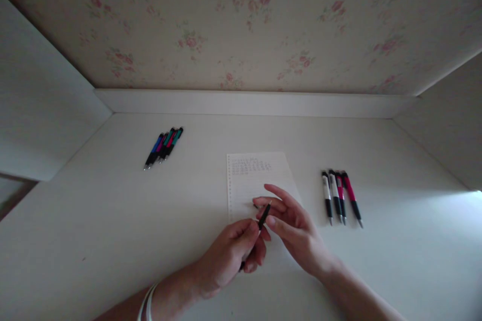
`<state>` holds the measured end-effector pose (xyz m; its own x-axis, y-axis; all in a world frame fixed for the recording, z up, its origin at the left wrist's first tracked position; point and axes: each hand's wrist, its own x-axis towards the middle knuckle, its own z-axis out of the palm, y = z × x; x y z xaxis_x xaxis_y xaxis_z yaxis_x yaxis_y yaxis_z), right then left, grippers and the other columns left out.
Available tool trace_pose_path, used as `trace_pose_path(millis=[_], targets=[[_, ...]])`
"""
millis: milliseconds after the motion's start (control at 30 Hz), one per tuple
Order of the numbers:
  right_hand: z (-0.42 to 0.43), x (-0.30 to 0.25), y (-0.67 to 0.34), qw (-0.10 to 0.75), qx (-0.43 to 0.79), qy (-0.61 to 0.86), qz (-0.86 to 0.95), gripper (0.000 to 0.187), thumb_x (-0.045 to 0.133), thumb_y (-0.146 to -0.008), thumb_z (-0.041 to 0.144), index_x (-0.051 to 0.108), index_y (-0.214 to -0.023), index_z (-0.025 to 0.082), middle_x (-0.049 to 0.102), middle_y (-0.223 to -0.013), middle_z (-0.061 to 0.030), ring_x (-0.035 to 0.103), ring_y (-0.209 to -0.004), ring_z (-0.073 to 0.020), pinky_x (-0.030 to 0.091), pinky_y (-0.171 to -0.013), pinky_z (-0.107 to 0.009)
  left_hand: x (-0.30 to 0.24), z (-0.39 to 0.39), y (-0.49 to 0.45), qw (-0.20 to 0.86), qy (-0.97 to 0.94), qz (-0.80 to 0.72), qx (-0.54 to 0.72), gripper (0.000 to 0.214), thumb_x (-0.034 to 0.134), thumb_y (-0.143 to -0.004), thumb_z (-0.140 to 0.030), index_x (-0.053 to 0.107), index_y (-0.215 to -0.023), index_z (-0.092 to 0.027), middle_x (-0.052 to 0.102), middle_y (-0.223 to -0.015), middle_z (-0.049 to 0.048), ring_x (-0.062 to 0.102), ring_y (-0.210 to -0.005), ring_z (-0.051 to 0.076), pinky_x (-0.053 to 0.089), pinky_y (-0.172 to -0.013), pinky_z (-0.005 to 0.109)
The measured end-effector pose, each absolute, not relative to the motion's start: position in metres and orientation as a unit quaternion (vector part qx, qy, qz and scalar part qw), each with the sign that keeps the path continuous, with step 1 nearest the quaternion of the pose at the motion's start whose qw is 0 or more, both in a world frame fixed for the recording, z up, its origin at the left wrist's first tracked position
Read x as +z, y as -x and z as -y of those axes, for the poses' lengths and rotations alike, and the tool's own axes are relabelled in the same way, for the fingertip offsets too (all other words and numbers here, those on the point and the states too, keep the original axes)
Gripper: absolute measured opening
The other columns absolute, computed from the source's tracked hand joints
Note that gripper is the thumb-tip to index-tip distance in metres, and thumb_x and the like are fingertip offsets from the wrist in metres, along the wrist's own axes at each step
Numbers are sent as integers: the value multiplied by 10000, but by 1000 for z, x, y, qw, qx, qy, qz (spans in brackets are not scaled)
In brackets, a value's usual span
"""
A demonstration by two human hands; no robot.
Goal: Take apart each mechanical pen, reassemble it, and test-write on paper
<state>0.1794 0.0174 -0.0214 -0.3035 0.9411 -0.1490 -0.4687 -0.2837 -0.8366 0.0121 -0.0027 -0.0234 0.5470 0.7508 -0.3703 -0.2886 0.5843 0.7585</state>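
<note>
My left hand (pixel 229 256) is closed round a dark pen (pixel 263 216), whose tip points up and away from me. My right hand (pixel 291 228) sits just to the right of it with fingers partly stretched out, the fingertips touching or almost touching the pen near its tip. Both hands hover over the lower part of a sheet of lined paper (pixel 256 175) with a few lines of faint writing at its top. White bands circle my left wrist (pixel 147 303).
The paper lies on a white desk (pixel 113 220). Several pens with blue, pink and green barrels (pixel 163 147) lie grouped at the back left. Several white and pink pens (pixel 341 196) lie in a row at the right. A floral wall stands behind the desk, with side panels left and right.
</note>
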Motion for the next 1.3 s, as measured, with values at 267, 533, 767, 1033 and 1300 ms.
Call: trace_pose_path(millis=[267, 533, 767, 1033, 1300], targets=[[-18, -24, -181, 467, 712, 360, 381, 358, 765, -861, 270, 606, -1182, 248, 720, -841, -7, 625, -660, -126, 514, -642, -283, -24, 3, -12, 818, -318, -357, 319, 461, 584, -916, -604, 578, -896, -144, 528, -613, -29, 350, -471, 73, 239, -475, 233], [-19, -23, -180, 476, 712, 356, 373, 307, 812, -808, 231, 640, -1061, 257, 664, -831, 24, 600, -620, -100, 500, -577, -244, -22, 1, -13, 817, -330, -360, 305, 458, 592, -912, -597, 572, -850, -144, 527, -628, -24, 350, -475, 71, 242, -471, 237], [-20, -20, -181, 474, 741, 333, 339, 415, 802, -815, 252, 617, -1186, 276, 705, -1038, -46, 647, -788, -156, 531, -633, -284, -23, 2, -12, 821, -325, -355, 307, 471, 587, -908, -612, 571, -873, -143, 513, -618, -30, 345, -475, 74, 234, -469, 238], [-20, -23, -182, 472, 732, 340, 355, 379, 774, -843, 236, 611, -1183, 273, 714, -901, -9, 632, -683, -130, 516, -621, -276, -21, 1, -12, 821, -314, -368, 302, 482, 612, -888, -621, 576, -885, -140, 530, -650, -18, 359, -487, 74, 236, -481, 240], [-20, -23, -181, 486, 710, 358, 364, 340, 800, -818, 218, 639, -1112, 276, 673, -821, 31, 597, -597, -96, 492, -568, -246, -22, 1, -12, 824, -317, -363, 298, 468, 603, -901, -607, 581, -872, -140, 523, -636, -24, 360, -482, 72, 239, -482, 239]])
